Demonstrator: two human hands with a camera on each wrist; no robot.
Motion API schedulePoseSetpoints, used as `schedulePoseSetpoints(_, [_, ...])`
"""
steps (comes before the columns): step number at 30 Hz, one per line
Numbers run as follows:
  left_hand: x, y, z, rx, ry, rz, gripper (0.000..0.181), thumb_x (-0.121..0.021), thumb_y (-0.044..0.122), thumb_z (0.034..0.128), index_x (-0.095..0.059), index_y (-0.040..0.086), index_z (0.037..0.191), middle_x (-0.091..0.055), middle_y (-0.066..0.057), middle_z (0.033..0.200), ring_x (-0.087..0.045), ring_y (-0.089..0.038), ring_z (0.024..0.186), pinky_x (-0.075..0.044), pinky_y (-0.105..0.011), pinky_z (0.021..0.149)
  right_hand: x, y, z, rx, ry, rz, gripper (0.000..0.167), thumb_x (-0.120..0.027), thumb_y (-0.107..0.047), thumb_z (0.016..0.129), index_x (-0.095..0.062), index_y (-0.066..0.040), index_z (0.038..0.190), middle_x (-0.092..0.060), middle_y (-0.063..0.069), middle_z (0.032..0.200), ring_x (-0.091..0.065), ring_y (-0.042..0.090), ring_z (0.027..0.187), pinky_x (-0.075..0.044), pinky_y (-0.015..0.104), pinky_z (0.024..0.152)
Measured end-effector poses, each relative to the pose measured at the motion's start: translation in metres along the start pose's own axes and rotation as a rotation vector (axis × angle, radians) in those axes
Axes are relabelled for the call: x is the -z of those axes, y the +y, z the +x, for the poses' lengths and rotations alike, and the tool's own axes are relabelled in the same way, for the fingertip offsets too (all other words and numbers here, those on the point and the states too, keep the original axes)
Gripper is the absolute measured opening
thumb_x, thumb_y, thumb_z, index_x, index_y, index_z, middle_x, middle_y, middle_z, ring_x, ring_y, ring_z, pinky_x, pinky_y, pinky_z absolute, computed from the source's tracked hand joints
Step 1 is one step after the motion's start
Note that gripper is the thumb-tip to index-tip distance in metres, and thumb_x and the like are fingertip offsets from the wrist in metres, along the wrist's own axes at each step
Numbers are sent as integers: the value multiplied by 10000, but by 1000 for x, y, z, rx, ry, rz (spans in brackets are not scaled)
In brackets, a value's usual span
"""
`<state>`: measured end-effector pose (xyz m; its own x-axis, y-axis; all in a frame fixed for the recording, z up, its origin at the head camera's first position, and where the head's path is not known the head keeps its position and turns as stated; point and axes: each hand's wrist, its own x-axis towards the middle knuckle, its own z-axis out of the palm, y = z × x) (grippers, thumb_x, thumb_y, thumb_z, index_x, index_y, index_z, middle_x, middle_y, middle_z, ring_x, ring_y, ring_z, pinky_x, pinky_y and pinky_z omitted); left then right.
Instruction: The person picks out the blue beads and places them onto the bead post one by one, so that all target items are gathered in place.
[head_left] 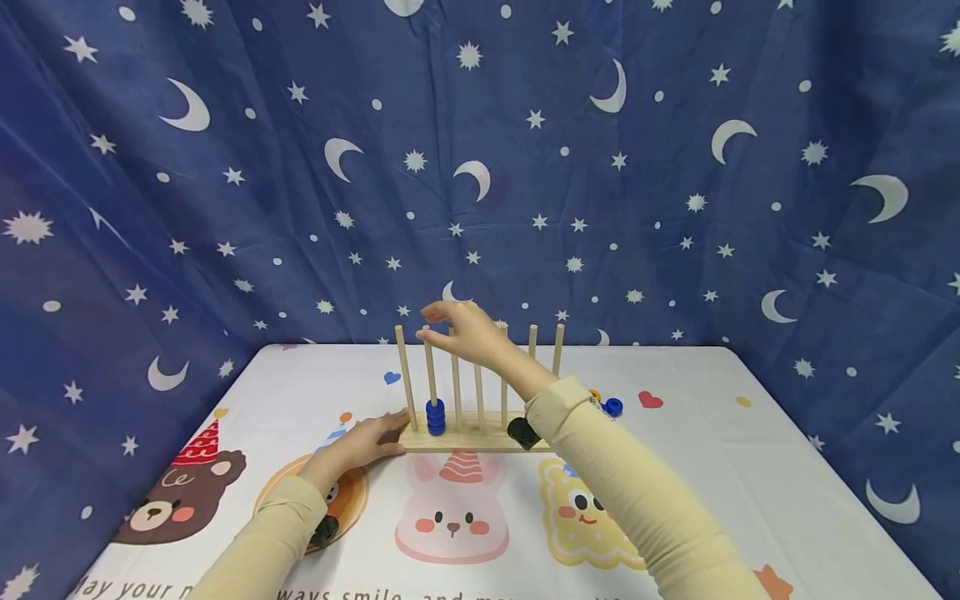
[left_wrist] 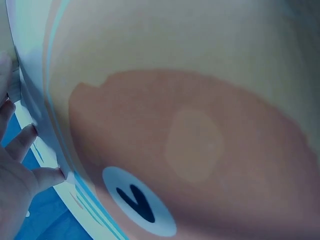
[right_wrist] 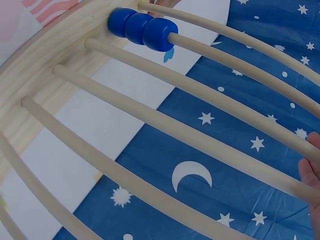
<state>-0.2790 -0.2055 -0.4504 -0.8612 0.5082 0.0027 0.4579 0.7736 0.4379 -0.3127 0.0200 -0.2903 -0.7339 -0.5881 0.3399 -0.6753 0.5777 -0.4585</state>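
Note:
A wooden peg rack (head_left: pixel 457 442) stands upright on the table, with several thin upright pegs along its base. Three blue beads (head_left: pixel 435 417) are stacked at the bottom of the second peg from the left; the right wrist view shows the same blue beads (right_wrist: pixel 142 29) up close. My left hand (head_left: pixel 367 440) touches the left end of the base, fingers spread. My right hand (head_left: pixel 468 333) is raised at the top of that second peg, fingers extended and thumb apart, with no bead visible in it. Only the fingertips (right_wrist: pixel 311 167) show in the right wrist view.
Loose blue beads (head_left: pixel 613 407) and a yellow bead (head_left: pixel 595 395) lie at the rack's right, partly behind my right forearm. A white tablecloth (head_left: pixel 750 492) with cartoon prints covers the table. A dark blue curtain (head_left: pixel 525 208) with moons and stars hangs behind.

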Motion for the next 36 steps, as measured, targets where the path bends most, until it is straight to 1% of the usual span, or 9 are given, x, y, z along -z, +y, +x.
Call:
schedulePoseSetpoints(12, [1, -1, -1, -9, 13, 4, 611, -655, 211, 873, -428, -74, 1364, -438, -274, 1396, -386, -510, 1280, -316, -590, 1056, 0, -1, 0, 12, 11, 3, 430, -629, -287, 908, -582, -32, 1250, -638, 111, 1237, -591, 216, 1168, -467, 341, 1005])
schedulePoseSetpoints(14, [1, -1, -1, -9, 15, -1, 613, -656, 210, 872, -426, -72, 1366, -439, -272, 1396, -384, -507, 1283, -315, -589, 1058, 0, -1, 0, 12, 14, 19, 429, -629, -284, 908, -580, -34, 1253, -636, 111, 1239, -588, 216, 1173, -465, 341, 1007])
schedulePoseSetpoints(15, [1, -2, -1, -19, 17, 9, 615, -659, 215, 869, -432, -77, 1361, -446, -276, 1389, -392, -511, 1274, -323, -591, 1049, 0, 0, 0, 14, 16, 29, 427, -629, -281, 908, -579, -34, 1253, -636, 114, 1239, -588, 216, 1174, -464, 340, 1009])
schedulePoseSetpoints(19, [1, -3, -1, -10, 19, -11, 607, -659, 203, 868, -435, -75, 1359, -434, -262, 1404, -383, -504, 1285, -314, -583, 1061, 1, 1, -1, 30, 27, 65, 414, -627, -265, 911, -578, -38, 1253, -637, 124, 1236, -589, 219, 1171, -468, 342, 1003])
schedulePoseSetpoints(20, [1, -3, -1, -11, 20, -4, 602, -659, 202, 868, -440, -77, 1354, -433, -262, 1404, -386, -505, 1282, -317, -585, 1058, 1, 2, -2, 38, 30, 75, 410, -627, -257, 911, -578, -37, 1253, -636, 131, 1235, -589, 223, 1170, -468, 344, 1003])
schedulePoseSetpoints(23, [0, -3, 0, 1, 20, -7, 585, -655, 189, 871, -447, -74, 1351, -419, -257, 1417, -382, -499, 1290, -307, -579, 1068, 4, 3, -4, 66, 34, 84, 405, -628, -242, 910, -577, -39, 1257, -635, 127, 1239, -588, 227, 1171, -474, 349, 991])
schedulePoseSetpoints(26, [-1, -4, 1, -6, 20, 2, 584, -658, 195, 870, -453, -76, 1345, -419, -263, 1415, -392, -499, 1282, -312, -581, 1062, 6, 3, -7, 81, 29, 91, 404, -624, -232, 913, -572, -39, 1264, -623, 117, 1261, -576, 230, 1191, -476, 355, 990])
schedulePoseSetpoints(31, [-3, -5, 2, -6, 9, -15, 583, -658, 197, 871, -454, -75, 1346, -417, -260, 1418, -390, -493, 1287, -306, -580, 1067, 8, 5, -13, 71, 27, 101, 394, -615, -218, 920, -569, -44, 1271, -602, 103, 1295, -563, 231, 1209, -469, 364, 1002])
schedulePoseSetpoints(36, [-3, -6, 2, -11, 11, -13, 586, -658, 198, 872, -452, -79, 1345, -424, -262, 1413, -396, -496, 1280, -310, -582, 1063, 12, 8, -18, 78, 63, 123, 377, -613, -197, 921, -575, -39, 1262, -610, 115, 1277, -573, 241, 1192, -472, 356, 1000])
